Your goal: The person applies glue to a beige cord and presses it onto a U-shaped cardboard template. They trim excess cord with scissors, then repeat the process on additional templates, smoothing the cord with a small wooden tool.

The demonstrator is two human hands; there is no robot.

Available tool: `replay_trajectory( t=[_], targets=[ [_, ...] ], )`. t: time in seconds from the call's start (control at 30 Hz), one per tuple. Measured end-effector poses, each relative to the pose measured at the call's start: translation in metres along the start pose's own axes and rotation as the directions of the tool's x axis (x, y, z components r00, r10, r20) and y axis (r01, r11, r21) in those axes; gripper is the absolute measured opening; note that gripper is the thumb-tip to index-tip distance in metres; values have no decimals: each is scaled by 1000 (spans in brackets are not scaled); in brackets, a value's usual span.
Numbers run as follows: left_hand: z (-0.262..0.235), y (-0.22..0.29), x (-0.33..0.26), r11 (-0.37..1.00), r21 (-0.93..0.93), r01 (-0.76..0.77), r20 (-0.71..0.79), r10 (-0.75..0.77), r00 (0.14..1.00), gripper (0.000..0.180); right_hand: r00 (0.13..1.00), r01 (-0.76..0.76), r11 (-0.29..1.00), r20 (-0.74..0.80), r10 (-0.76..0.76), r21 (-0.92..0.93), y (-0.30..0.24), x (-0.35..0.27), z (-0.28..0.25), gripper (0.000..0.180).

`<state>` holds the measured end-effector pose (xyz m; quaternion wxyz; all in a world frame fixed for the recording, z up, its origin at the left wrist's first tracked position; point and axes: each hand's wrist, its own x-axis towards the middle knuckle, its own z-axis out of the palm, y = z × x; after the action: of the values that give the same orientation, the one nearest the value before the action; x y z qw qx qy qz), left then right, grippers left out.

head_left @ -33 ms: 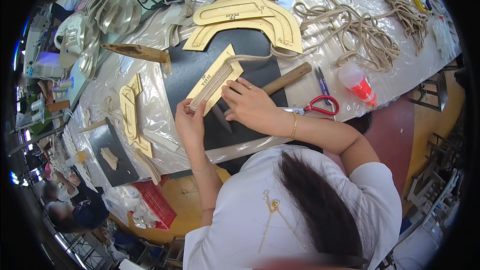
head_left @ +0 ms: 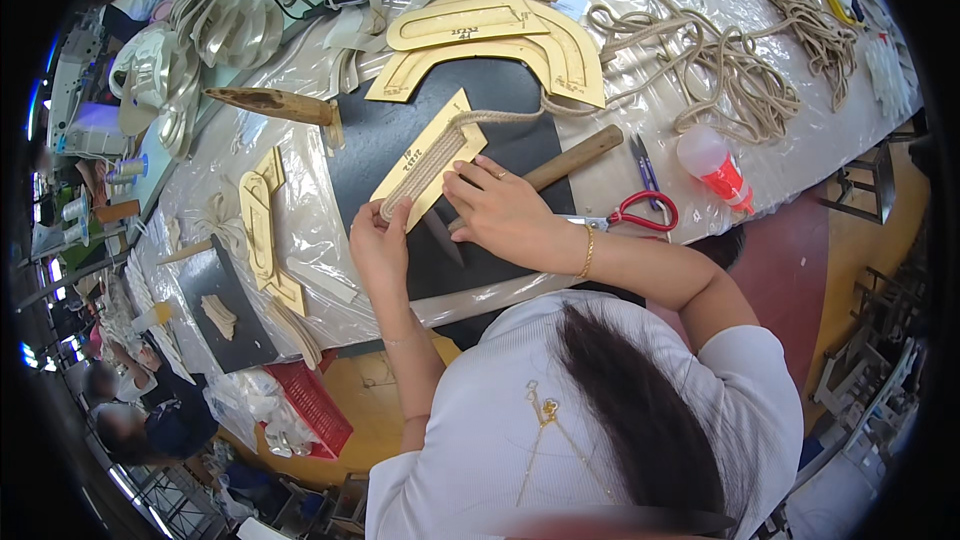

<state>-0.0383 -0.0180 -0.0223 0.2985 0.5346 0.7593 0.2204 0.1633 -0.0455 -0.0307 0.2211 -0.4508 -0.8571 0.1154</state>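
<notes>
A cream pattern template (head_left: 462, 154) lies tilted over a black board (head_left: 430, 268). Beige braided cord (head_left: 420, 172) is laid in side-by-side rows along it and trails off at the top right. My left hand (head_left: 378, 248) is closed in a pinch on the template's lower left end, where the cord bends round. My right hand (head_left: 502, 208) is closed with bent fingers on the template's right edge; its thumb is partly hidden. Under this hand passes a hammer, its wooden handle (head_left: 585, 155) reaching up to the right and its dark pointed head (head_left: 443, 238) showing beside the template.
More cream templates (head_left: 565, 35) are stacked behind. Tangled cord (head_left: 735, 80) spreads at the far right. Red-handled scissors (head_left: 645, 211), blue-handled snips (head_left: 645, 168) and a red-and-white bottle (head_left: 715, 168) lie right. On the left are a pointed wooden piece (head_left: 270, 104) and other templates (head_left: 259, 230).
</notes>
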Motion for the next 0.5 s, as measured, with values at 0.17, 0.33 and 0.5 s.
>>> replay_trajectory(
  t=[0.17,0.33,0.5],
  targets=[
    [-11,27,-2,994,81,-70,4,70,998,32,1000,-4,1000,-30,5,20,0,-2,1,56],
    [-47,48,-27,953,-288,-98,24,109,994,30,996,-51,997,71,47,53,2,-1,0,66],
    [-47,48,-5,950,287,-120,317,24,948,38,998,-58,996,-7,58,71,4,-12,-30,53]
  ],
)
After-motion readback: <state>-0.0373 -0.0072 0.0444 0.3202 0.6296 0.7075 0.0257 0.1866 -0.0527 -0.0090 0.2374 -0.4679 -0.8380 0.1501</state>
